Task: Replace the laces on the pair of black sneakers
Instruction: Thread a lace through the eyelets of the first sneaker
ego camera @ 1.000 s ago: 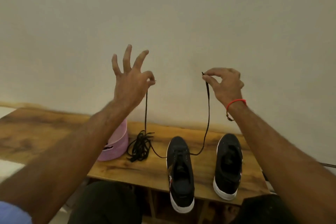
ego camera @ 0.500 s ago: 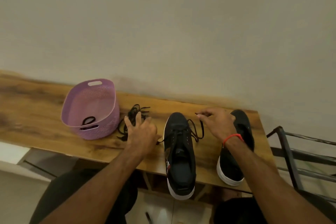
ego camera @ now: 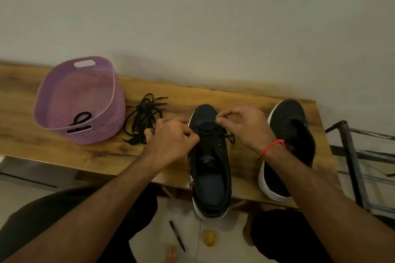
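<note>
Two black sneakers with white soles stand on the wooden table (ego camera: 64,149), toes toward the wall. The left sneaker (ego camera: 210,168) has a black lace (ego camera: 229,137) threaded through its lowest eyelets. My left hand (ego camera: 171,143) pinches one end of that lace at the shoe's left side. My right hand (ego camera: 241,124) pinches the other end above the toe area. The right sneaker (ego camera: 290,134) has bare eyelets and no lace, and my right forearm hides part of it. A tangle of loose black laces (ego camera: 145,117) lies left of the shoes.
A purple perforated basket (ego camera: 102,126) with black scissors (ego camera: 80,118) inside stands at the table's left. A dark metal rack (ego camera: 359,156) is at the right. On the floor below lie a pen (ego camera: 177,236) and a small yellow object (ego camera: 209,238).
Both hands came down from holding the lace ends high in the air to the left sneaker. The camera tilted downward, bringing the basket and floor into view.
</note>
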### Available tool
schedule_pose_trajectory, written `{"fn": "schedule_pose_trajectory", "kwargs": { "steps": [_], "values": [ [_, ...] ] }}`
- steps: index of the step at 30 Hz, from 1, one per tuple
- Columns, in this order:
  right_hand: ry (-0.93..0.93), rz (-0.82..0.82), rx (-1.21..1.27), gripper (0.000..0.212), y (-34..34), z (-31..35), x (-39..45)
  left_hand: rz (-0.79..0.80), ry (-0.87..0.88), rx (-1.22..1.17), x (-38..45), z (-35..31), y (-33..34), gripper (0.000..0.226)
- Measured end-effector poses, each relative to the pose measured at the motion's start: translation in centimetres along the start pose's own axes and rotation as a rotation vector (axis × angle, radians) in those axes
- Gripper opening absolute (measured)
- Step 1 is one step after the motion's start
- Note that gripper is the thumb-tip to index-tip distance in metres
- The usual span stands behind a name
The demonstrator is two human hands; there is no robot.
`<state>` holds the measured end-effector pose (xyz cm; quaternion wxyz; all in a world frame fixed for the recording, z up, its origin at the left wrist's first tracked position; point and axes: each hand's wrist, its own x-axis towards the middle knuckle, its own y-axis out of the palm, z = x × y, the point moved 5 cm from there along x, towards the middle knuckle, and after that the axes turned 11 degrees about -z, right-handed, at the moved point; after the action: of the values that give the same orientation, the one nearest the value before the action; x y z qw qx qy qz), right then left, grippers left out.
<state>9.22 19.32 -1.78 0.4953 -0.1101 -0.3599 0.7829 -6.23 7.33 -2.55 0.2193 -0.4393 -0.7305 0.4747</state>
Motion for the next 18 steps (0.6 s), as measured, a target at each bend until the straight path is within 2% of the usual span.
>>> {"fn": "schedule_pose_trajectory", "kwargs": {
  "steps": [4, 8, 18],
  "values": [
    [-0.030, 0.118, -0.157, 0.010, 2.4, 0.9, -1.7, 0.113, -0.137, -0.287, 1.0, 2.0, 1.0, 0.024],
    [-0.026, 0.119, -0.199, 0.001, 3.2, 1.2, -2.5, 0.200, -0.173, -0.441, 0.8, 1.8, 1.1, 0.020],
    [-0.169, 0.180, -0.370, 0.012, 3.6, 2.3, -2.7, 0.229, -0.141, -0.312, 0.7, 1.3, 0.5, 0.016]
  ]
}}
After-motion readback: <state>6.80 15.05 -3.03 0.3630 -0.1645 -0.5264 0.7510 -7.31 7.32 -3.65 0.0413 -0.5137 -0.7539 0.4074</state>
